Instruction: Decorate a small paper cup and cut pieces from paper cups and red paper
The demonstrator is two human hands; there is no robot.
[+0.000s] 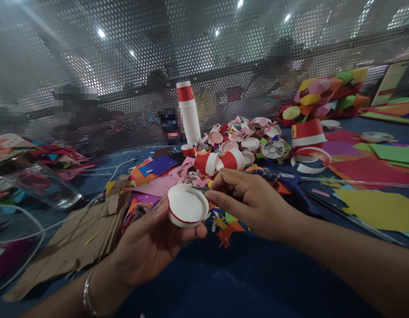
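Note:
My left hand (pixel 154 238) is closed around a paper cup bottom (pixel 188 205), cut down to a shallow white dish. Its open side faces up toward me, and a narrow red band runs along the uneven rim. At the far right side of that rim, my right hand (pixel 249 201) pinches a thin, dark, blade-like piece (pixel 198 189). Most of this piece is hidden by the fingers, so its exact kind does not show. Small coloured paper scraps (pixel 227 229) lie below the two hands.
Behind my hands are red-and-white paper cups (pixel 206 162), a pile of cut cup bottoms (pixel 250 143) and a tall cup stack (pixel 189 115). Cardboard (pixel 75 238) and a tipped clear glass (pixel 55 187) lie left. Coloured sheets (pixel 376 207) cover the right. A perforated metal screen (pixel 125 66) stands behind.

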